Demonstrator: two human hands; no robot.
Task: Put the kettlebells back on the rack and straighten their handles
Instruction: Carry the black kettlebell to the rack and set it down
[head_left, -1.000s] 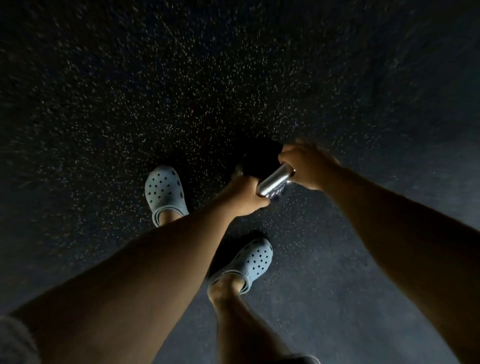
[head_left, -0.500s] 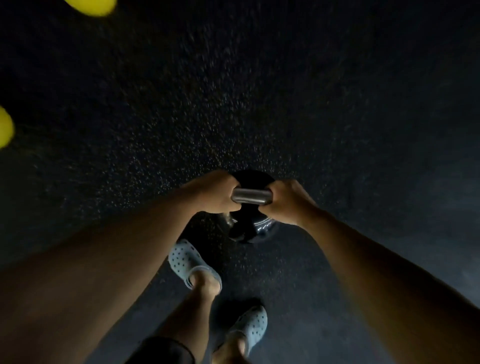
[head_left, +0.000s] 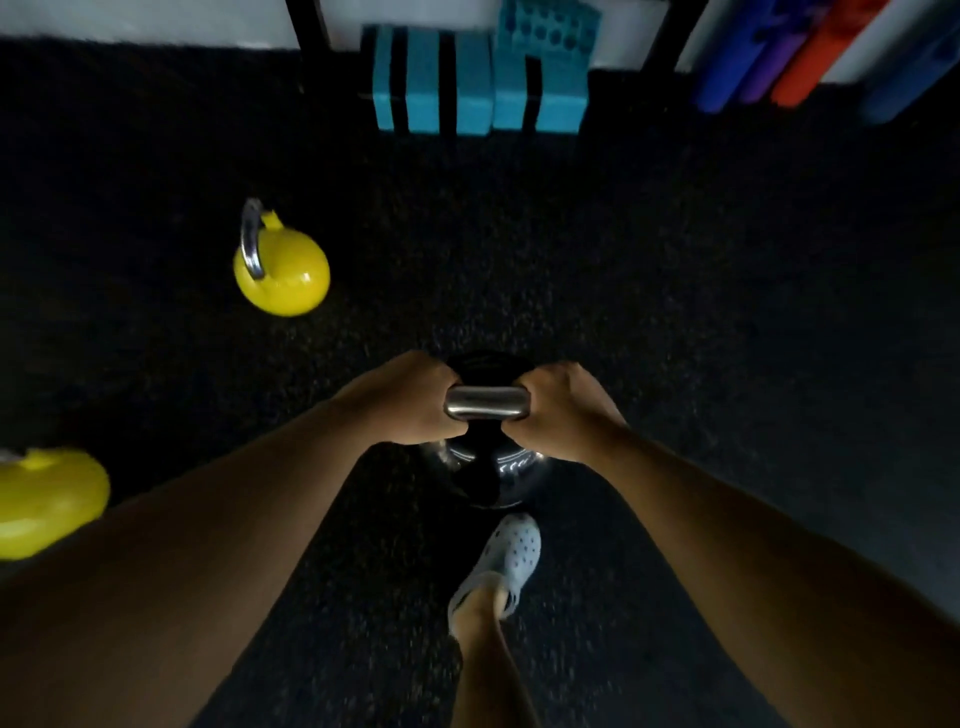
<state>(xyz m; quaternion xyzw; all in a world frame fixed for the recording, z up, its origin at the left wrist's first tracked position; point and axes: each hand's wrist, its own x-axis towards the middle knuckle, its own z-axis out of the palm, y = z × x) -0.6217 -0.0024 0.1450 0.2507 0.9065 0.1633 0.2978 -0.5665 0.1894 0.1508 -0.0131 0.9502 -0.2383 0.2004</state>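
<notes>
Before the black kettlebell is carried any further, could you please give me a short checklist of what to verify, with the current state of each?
1. Both hands on the handle: left hand and right hand wrap either end of the steel handle. Ok.
2. Black kettlebell hanging level beneath the handle: ok.
3. Path ahead clear: dark floor bare up to the teal blocks. Ok.
4. Yellow kettlebell aside, off the path: ok.
5. Foot clear of the load: light clog sits close below it. Not ok.
6. Free slot on the rack: cannot tell.
</notes>
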